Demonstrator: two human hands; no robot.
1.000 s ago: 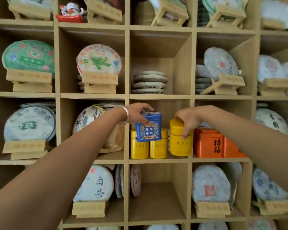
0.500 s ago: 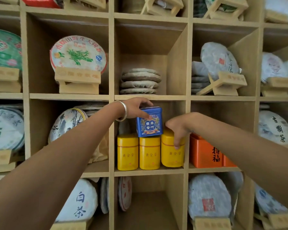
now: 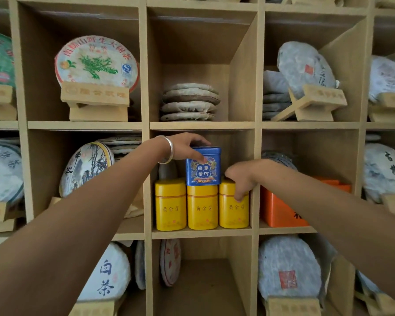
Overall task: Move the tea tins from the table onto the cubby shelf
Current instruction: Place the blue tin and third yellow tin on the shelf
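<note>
At the centre of the frame we grip the blue tin (image 3: 203, 166) from above with our left hand (image 3: 185, 145), fingers curled over its lid and thumb down its front, as it sits on top of the yellow tins in the middle cubby of the cubby shelf (image 3: 202, 233). Our right hand (image 3: 240, 176) curls round the top of the right yellow tin (image 3: 234, 209), beside the middle yellow tin (image 3: 202, 207) and left yellow tin (image 3: 170, 205). An orange tin (image 3: 281, 209) stands in the cubby to the right.
</note>
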